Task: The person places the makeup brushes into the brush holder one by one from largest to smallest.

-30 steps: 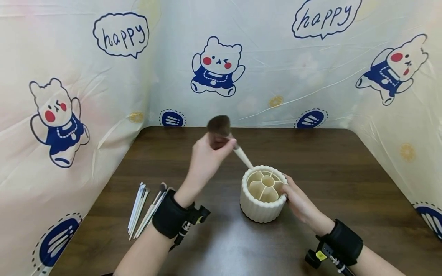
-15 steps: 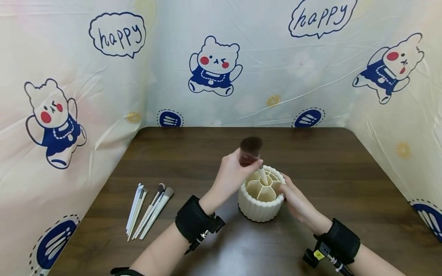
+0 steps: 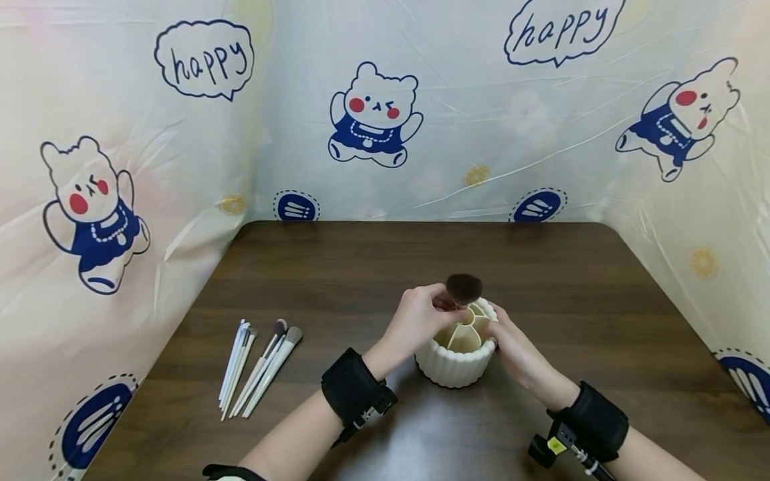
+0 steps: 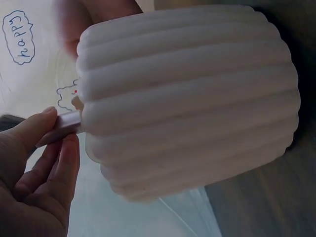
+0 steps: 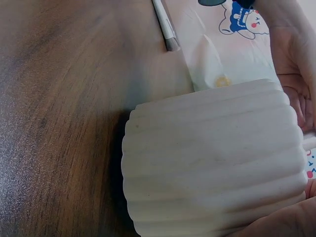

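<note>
Cartoon bears and "happy" speech bubbles are covering the pale plastic sheet (image 3: 385,133) that is standing around three sides of a dark wooden bench (image 3: 571,300). Near the middle of the bench a cream ribbed holder (image 3: 454,364) is sitting upright, its round top divided into wedge compartments around a small central well. The left hand (image 3: 415,319) is hovering at the holder's far left rim, its fingers pinching a powder brush (image 3: 463,288) just below the dark fluffy head — the brush is standing nearly upright, head up, with its handle going down into one of the far compartments, though which one exactly is hard to tell. From the left wrist view the fingertips (image 4: 59,143) are closing on the brush's pale metallic collar right beside the holder's ribbed wall. The right hand (image 3: 517,351) is resting against the holder's right side, fingers curled round the wall and rim, steadying it. Well apart to the left, a loose bundle of slim white-handled brushes (image 3: 255,367) is lying flat on the bench, heads pointing away from the person — one handle end is also showing in the right wrist view beyond the holder. Black straps are wrapping both wrists
</note>
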{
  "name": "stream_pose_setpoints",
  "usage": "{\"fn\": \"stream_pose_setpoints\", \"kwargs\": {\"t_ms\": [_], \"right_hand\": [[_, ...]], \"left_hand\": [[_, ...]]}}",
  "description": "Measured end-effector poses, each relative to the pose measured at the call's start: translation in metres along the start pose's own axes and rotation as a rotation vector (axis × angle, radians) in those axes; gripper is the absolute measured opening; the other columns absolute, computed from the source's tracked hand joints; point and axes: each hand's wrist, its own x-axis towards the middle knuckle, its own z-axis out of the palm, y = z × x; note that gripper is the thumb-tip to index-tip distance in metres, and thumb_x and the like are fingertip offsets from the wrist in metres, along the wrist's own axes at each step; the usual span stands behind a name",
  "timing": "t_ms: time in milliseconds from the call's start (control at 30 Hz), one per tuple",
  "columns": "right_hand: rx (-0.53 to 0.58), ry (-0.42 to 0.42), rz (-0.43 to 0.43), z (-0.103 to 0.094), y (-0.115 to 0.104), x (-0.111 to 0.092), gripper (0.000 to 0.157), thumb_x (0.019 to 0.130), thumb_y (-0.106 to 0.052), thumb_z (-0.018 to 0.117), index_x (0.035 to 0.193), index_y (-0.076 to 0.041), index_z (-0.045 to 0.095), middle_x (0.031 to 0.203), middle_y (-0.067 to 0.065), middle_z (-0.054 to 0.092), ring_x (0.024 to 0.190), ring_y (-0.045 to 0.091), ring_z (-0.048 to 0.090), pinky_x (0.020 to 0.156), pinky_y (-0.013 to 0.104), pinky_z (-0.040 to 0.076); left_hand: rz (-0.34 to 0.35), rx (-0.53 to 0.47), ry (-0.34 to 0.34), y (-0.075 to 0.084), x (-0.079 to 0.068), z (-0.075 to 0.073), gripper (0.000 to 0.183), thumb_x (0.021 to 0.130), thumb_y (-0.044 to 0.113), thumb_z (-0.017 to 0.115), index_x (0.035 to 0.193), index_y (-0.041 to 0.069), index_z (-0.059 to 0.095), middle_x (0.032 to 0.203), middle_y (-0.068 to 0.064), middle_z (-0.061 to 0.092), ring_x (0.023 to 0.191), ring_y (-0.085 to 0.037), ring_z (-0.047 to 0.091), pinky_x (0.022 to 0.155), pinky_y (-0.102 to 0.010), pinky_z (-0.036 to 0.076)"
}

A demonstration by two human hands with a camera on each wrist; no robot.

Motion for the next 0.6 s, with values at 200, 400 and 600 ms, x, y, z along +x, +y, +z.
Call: {"fn": "stream_pose_setpoints", "kwargs": {"t_ms": [200, 400, 600], "right_hand": [[0.009, 0.002, 0.005, -0.0010, -0.0004, -0.0006, 0.071, 0.085, -0.001, 0.029, 0.150, -0.001, 0.000, 0.154, 0.019, 0.009, 0.133, 0.026, 0.017, 0.103, 0.032, 0.021], [0.018, -0.002, 0.009, -0.0018, -0.0010, -0.0015, 0.073, 0.086, -0.001, 0.029, 0.150, 0.000, -0.004, 0.157, 0.019, 0.004, 0.136, 0.027, 0.013, 0.107, 0.035, 0.017], [0.019, -0.009, 0.007, -0.0024, -0.0001, -0.0012, 0.073, 0.086, -0.001, 0.029, 0.151, -0.001, -0.004, 0.158, 0.019, 0.002, 0.138, 0.027, 0.010, 0.111, 0.040, 0.015]], "left_hand": [[-0.006, 0.027, -0.031, -0.0006, 0.0004, 0.0024, 0.015, 0.080, 0.017, 0.077, 0.089, 0.007, 0.070, 0.086, -0.006, 0.074, 0.078, -0.014, 0.071, 0.064, -0.013, 0.051], [0.051, 0.159, -0.038, 0.0012, 0.0030, 0.0036, 0.015, 0.079, 0.017, 0.077, 0.081, 0.007, 0.067, 0.078, -0.004, 0.070, 0.070, -0.009, 0.063, 0.062, -0.012, 0.045], [0.075, 0.243, -0.045, 0.0028, 0.0034, 0.0047, 0.018, 0.079, 0.016, 0.077, 0.077, 0.007, 0.061, 0.073, -0.003, 0.059, 0.068, -0.008, 0.046, 0.061, -0.016, 0.036]]}}
